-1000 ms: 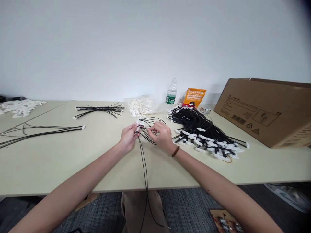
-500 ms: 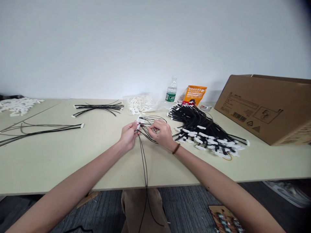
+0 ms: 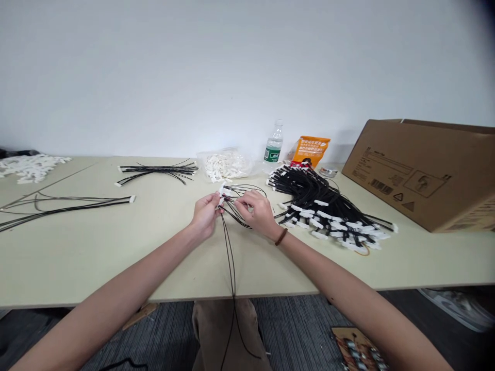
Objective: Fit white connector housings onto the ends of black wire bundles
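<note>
Between finger and thumb, my left hand (image 3: 207, 212) grips a white plastic connector (image 3: 222, 190) above the table's middle. Several thin black wires (image 3: 236, 215) run from it and loop to the right. Two loose wires (image 3: 231, 257) hang down over the table's front edge. My right hand (image 3: 258, 211) is closed in a pinch on the looped wires, a little right of the connector. The exact wire between its fingertips is too small to make out.
A large pile of black wire harnesses (image 3: 320, 198) lies to the right, beside a cardboard box (image 3: 421, 175). Behind stand a water bottle (image 3: 274, 144), an orange pouch (image 3: 309, 150) and a bag of white connectors (image 3: 224, 164). Wire bundles (image 3: 158, 169) and white connectors (image 3: 33, 166) lie left.
Both hands hold nearly the same pose with the connector and wires. The whole view has shifted very slightly.
</note>
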Action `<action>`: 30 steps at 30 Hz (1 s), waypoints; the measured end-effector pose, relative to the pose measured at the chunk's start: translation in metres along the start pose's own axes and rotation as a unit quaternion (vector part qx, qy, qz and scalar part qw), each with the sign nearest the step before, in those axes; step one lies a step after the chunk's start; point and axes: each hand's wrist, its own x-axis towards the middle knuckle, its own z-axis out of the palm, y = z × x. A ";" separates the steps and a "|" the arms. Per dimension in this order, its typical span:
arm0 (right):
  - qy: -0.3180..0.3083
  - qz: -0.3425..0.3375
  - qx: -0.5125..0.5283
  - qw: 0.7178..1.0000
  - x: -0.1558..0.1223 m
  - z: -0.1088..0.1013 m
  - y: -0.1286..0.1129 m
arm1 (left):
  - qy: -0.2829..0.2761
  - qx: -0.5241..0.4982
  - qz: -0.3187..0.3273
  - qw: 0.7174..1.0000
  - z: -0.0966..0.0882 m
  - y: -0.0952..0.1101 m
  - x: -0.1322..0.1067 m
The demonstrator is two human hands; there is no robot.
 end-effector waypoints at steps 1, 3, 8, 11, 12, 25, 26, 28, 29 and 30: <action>-0.005 -0.003 -0.009 1.000 0.000 0.000 0.000 | -0.001 0.001 0.000 1.000 0.000 0.000 0.000; -0.017 -0.004 -0.024 1.000 0.000 0.000 0.001 | -0.005 0.001 0.002 1.000 0.000 -0.001 0.001; -0.037 -0.003 -0.039 0.999 0.000 -0.001 0.001 | -0.014 0.000 0.005 1.000 -0.001 -0.002 0.001; -0.041 -0.003 -0.041 0.998 0.000 -0.001 0.000 | -0.019 0.002 0.000 1.000 0.000 -0.002 0.000; -0.041 -0.003 -0.041 0.998 0.000 -0.001 -0.001 | -0.020 0.003 0.000 1.000 0.000 -0.002 0.000; -0.012 -0.056 -0.095 0.994 -0.002 0.000 -0.001 | -0.055 -0.007 -0.021 0.998 0.002 -0.005 -0.005; -0.013 -0.060 -0.099 0.993 -0.002 -0.001 -0.001 | -0.055 -0.009 -0.022 0.998 0.002 -0.005 -0.006; -0.014 -0.065 -0.104 0.992 -0.003 -0.002 -0.002 | -0.056 -0.013 -0.025 0.998 0.003 -0.005 -0.008; -0.015 -0.067 -0.105 0.992 -0.003 -0.002 -0.002 | -0.056 -0.014 -0.027 0.998 0.003 -0.005 -0.008; -0.016 -0.067 -0.106 0.992 -0.003 -0.002 -0.002 | -0.056 -0.015 -0.031 0.998 0.004 -0.005 -0.009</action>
